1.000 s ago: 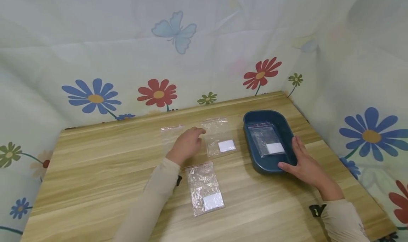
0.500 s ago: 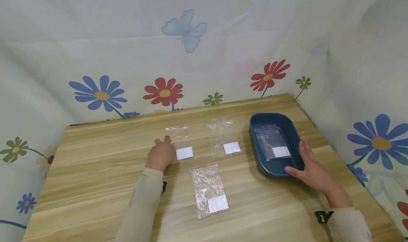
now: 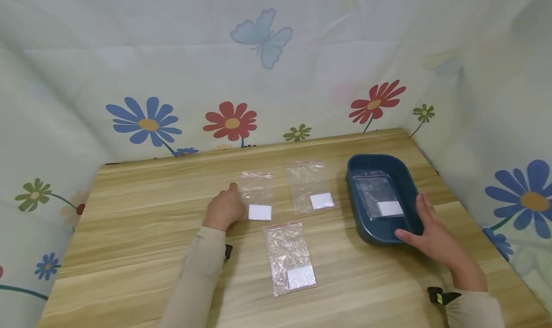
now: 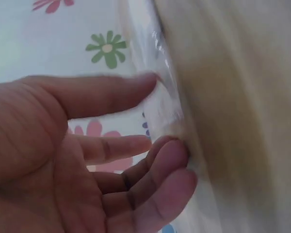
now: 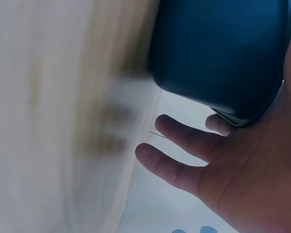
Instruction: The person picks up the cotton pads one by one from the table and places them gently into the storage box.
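My left hand (image 3: 225, 207) is low over the table beside the left edge of a clear zip bag (image 3: 257, 189) with a white card (image 3: 260, 212) in its lower corner. In the left wrist view, thumb and fingers are apart and loosely bent, fingertips close to shiny plastic (image 4: 160, 53). My right hand (image 3: 437, 232) rests against the near right corner of a dark blue plastic tray (image 3: 408, 189), thumb at its near rim and fingers fairly straight along the side. Another zip bag (image 3: 372, 193) with a white rectangle lies inside the tray.
Two more zip bags lie flat on the wooden table (image 3: 142, 222), each with a white rectangle: one bag (image 3: 302, 181) left of the tray, one bag (image 3: 286, 249) nearer. A flower-printed cloth (image 3: 181, 69) stands behind and on both sides.
My left hand has moved left from between the two rear bags to the left bag's outer edge, uncovering that bag. My right hand stays against the tray. The head view has shifted slightly.
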A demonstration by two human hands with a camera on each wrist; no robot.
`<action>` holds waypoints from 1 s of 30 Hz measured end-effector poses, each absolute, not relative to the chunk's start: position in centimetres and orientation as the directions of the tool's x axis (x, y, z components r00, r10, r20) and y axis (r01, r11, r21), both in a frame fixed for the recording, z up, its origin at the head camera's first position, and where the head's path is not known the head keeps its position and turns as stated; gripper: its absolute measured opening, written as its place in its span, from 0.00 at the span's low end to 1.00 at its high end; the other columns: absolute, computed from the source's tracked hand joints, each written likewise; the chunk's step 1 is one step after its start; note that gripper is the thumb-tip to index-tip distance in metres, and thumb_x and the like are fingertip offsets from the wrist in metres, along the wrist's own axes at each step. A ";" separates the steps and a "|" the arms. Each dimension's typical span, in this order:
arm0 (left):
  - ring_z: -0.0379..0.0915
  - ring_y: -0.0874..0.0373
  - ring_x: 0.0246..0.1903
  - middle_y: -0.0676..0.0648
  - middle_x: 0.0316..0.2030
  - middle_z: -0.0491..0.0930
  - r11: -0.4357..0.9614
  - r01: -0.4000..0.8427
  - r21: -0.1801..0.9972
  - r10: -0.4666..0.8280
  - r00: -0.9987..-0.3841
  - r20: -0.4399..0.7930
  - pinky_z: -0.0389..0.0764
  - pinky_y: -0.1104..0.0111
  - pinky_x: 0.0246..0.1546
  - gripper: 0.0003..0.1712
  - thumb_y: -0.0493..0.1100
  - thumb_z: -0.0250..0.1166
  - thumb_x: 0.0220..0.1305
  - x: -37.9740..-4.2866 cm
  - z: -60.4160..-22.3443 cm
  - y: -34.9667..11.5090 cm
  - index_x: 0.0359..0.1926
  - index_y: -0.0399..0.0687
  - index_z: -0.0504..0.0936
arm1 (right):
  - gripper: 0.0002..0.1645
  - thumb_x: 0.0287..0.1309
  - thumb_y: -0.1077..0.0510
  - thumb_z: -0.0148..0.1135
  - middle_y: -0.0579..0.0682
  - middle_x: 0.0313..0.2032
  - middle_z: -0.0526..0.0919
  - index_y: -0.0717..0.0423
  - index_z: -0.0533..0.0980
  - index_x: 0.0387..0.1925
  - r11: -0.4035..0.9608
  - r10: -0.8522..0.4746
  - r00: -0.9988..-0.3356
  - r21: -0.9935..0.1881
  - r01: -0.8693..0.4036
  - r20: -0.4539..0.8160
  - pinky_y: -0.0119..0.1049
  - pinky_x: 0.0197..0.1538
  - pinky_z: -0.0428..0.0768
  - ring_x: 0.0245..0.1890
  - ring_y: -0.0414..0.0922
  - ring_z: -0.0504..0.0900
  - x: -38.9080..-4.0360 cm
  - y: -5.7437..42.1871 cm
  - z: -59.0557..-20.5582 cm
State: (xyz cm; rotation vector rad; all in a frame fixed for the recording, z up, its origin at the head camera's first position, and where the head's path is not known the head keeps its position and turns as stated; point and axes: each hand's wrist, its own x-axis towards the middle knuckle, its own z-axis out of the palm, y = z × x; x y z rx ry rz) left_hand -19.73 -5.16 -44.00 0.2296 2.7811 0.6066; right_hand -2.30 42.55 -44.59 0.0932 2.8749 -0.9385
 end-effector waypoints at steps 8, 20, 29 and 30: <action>0.72 0.49 0.21 0.40 0.26 0.79 0.898 0.125 0.423 0.237 -0.946 -0.224 0.74 0.57 0.21 0.31 0.33 0.58 0.63 -19.8 -44.5 -4.1 0.67 0.31 0.64 | 0.71 0.60 0.40 0.69 0.66 0.77 0.25 0.63 0.29 0.78 0.798 0.038 -0.992 -0.594 0.101 -0.118 0.75 0.64 0.47 0.74 0.72 0.35 -2.3 42.7 -44.9; 0.68 0.42 0.53 0.29 0.65 0.66 0.354 -0.114 0.928 0.335 -0.911 -0.240 0.76 0.58 0.49 0.33 0.30 0.53 0.64 -21.4 -44.7 -5.7 0.71 0.40 0.68 | 0.71 0.60 0.39 0.68 0.63 0.77 0.23 0.59 0.27 0.78 0.785 0.058 -0.990 -0.607 0.127 -0.132 0.76 0.64 0.46 0.74 0.72 0.34 -2.3 42.7 -44.7; 0.74 0.51 0.46 0.40 0.53 0.81 0.343 -0.130 0.930 0.303 -0.922 -0.240 0.77 0.68 0.40 0.15 0.32 0.56 0.69 -21.4 -45.3 -5.5 0.50 0.34 0.86 | 0.72 0.60 0.38 0.68 0.63 0.77 0.22 0.59 0.26 0.78 0.780 0.063 -0.988 -0.611 0.139 -0.145 0.76 0.64 0.46 0.74 0.72 0.33 -2.4 42.6 -44.7; 0.74 0.51 0.46 0.40 0.52 0.82 0.366 -0.104 0.925 0.279 -0.936 -0.216 0.76 0.68 0.40 0.14 0.33 0.57 0.70 -21.3 -45.2 -5.4 0.49 0.35 0.87 | 0.72 0.60 0.38 0.69 0.63 0.77 0.23 0.59 0.27 0.78 0.778 0.061 -0.988 -0.613 0.134 -0.139 0.76 0.64 0.46 0.74 0.72 0.33 -2.5 42.6 -44.7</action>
